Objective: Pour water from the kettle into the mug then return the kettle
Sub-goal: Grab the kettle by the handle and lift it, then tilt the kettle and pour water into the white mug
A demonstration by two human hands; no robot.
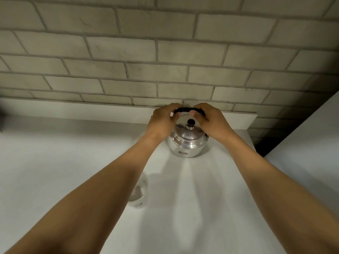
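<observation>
A shiny steel kettle [187,143] with a black lid knob stands on the white counter [55,171] near the back wall. Its black arched handle [185,109] runs over the lid. My left hand [163,120] grips the handle's left end and my right hand [211,120] grips its right end. Closer to me, a clear glass mug [140,191] stands on the counter, mostly hidden behind my left forearm; it looks to have water in it.
A grey brick wall [165,52] rises behind a low white ledge [91,110]. A white panel [311,143] slants along the right side, with a dark gap beside it. A dark object [1,121] peeks in at the left edge.
</observation>
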